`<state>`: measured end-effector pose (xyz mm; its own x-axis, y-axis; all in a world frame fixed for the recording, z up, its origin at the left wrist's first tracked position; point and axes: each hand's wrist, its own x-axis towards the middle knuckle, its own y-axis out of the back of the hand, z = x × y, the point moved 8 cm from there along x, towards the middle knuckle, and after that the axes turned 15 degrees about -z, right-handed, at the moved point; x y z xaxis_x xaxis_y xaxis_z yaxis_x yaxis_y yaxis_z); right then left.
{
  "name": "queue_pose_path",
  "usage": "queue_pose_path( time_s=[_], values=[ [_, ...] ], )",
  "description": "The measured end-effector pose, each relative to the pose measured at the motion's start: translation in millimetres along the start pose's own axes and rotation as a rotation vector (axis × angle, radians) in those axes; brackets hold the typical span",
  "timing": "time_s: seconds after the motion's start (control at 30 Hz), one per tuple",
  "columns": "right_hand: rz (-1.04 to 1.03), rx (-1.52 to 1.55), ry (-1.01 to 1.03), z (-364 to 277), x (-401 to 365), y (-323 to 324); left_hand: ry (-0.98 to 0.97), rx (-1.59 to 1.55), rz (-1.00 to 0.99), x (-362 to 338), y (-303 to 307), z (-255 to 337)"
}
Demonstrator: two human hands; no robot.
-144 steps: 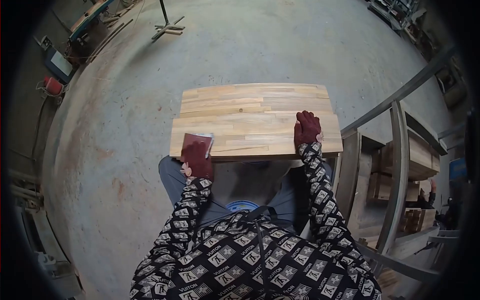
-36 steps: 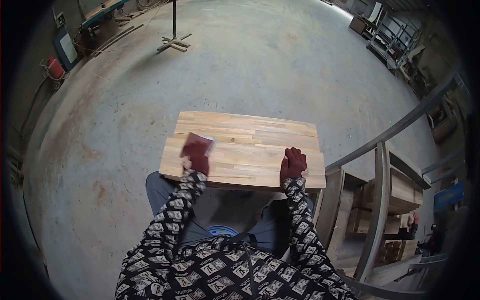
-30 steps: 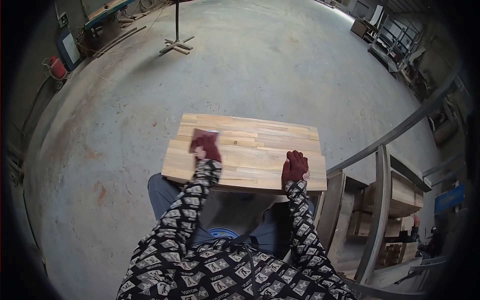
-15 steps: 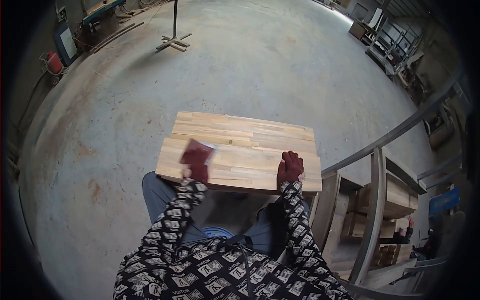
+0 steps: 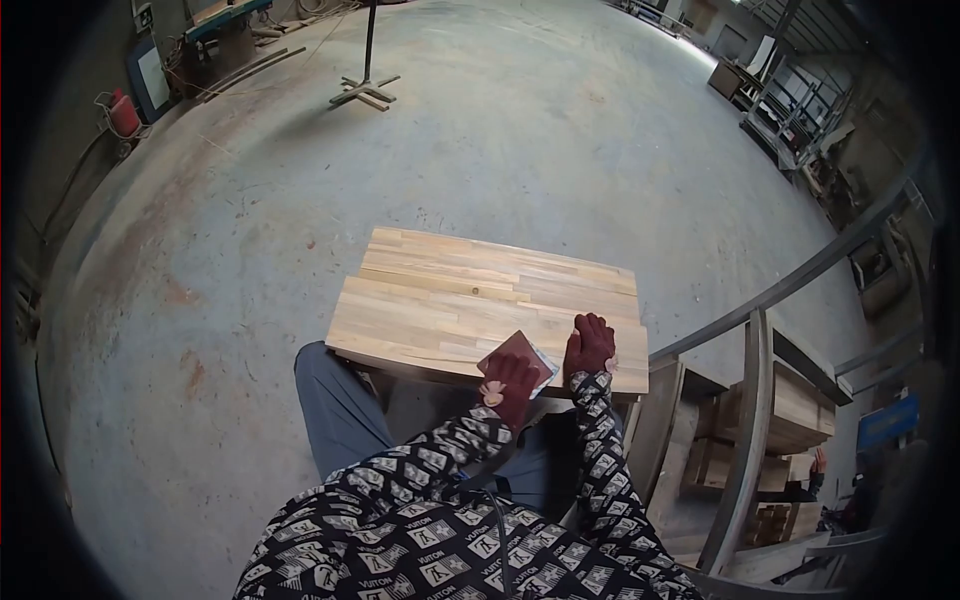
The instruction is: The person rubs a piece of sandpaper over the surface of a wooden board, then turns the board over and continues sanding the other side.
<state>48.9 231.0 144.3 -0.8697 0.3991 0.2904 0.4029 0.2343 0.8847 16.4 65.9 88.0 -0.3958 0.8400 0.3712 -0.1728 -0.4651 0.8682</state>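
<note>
Two pale, striped wooden boards [image 5: 420, 310] lie one beyond the other in front of my knees, with offset ends. My left hand [image 5: 508, 385], in a dark red glove with bare fingertips, is closed on a folded reddish-brown sheet of sandpaper [image 5: 515, 350]. It presses the sheet at the near edge of the closer board, right of the middle. Beside it my right hand [image 5: 591, 345], gloved alike, lies on the board near its right end, fingers pointing forward and holding nothing. The sandpaper's underside against the wood is hidden.
On the right stands a metal-framed rack [image 5: 740, 450] with wooden pieces [image 5: 800, 405] inside; another person's hand [image 5: 819, 465] shows beyond it. A pole stand [image 5: 365, 92] is on the concrete floor ahead. A red fire extinguisher [image 5: 124, 113] stands far left.
My left hand has swept the sandpaper from the board's left part to the right and nearer me, close to my right hand. The right hand stays on the board. The view has shifted slightly.
</note>
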Motion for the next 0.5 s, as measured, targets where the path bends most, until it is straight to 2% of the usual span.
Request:
queue_pose_path(
  time_s=[0.07, 0.17, 0.27, 0.3, 0.33, 0.4, 0.43, 0.47, 0.5],
  values=[
    [0.010, -0.006, 0.013, -2, -1, 0, 0.003, -0.030, 0.008, -6, 12, -16],
    [0.015, -0.012, 0.008, -2, -1, 1, 0.084, 0.066, 0.021, -24, 47, -80],
    [0.054, -0.008, 0.011, -1, -2, 2, 0.306, 0.292, -0.035, -42, 91, -161],
    [0.032, -0.004, -0.007, -1, -1, 3, 0.513, 0.372, -0.231, -42, 89, -191],
    [0.009, 0.001, -0.022, -1, -1, 2, 0.419, 0.387, -0.032, -45, 121, -176],
    [0.046, -0.001, -0.005, 0, -2, 1, 0.515, 0.515, 0.135, -54, 85, -204],
    [0.064, -0.013, -0.001, 2, -3, 0, 0.608, 0.563, 0.063, -45, 74, -195],
    [0.082, -0.028, 0.006, 2, -3, 0, 0.521, 0.504, 0.147, -42, 63, -173],
    [0.063, -0.016, 0.006, -1, -2, 2, 0.696, 0.403, -0.453, -30, 26, -169]
  ],
)
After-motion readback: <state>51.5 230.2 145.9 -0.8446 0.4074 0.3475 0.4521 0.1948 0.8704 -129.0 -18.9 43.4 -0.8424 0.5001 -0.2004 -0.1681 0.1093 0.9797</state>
